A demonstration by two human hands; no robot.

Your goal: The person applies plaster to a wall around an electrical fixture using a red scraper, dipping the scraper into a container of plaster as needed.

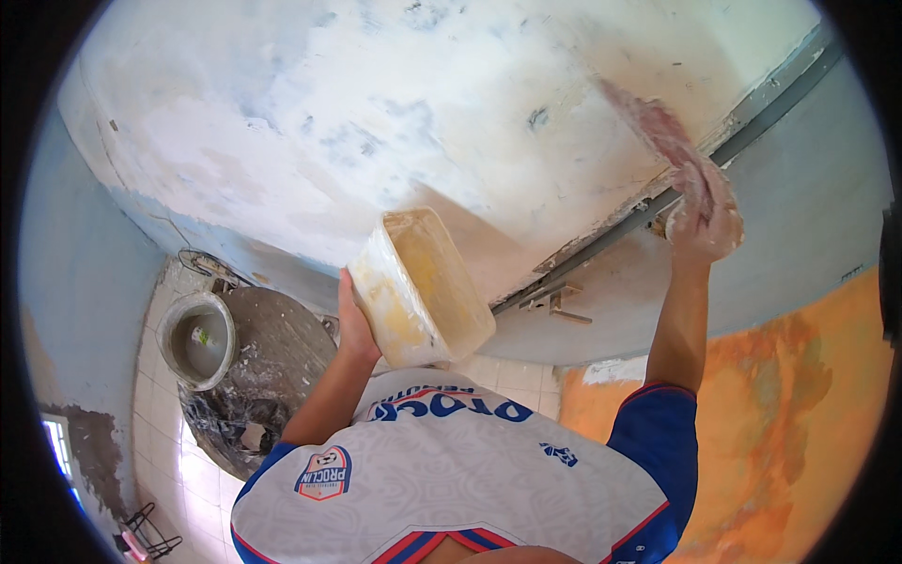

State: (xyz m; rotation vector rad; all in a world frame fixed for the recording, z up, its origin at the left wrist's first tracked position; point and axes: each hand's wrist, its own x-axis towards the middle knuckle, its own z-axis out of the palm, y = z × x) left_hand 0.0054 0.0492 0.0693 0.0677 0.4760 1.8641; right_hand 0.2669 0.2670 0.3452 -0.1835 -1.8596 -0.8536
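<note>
Grasping a smeared tub [395, 305] is the left grip [356, 324], while the right grip [707, 226] clenches a reddish tool [660, 127].

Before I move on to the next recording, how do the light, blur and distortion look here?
Head view: the wall is bright, nearly washed out in places, with a shadow beside the tub; the tool in the right hand looks blurred; glare whitens the floor; long edges bow near the black rim.
</note>
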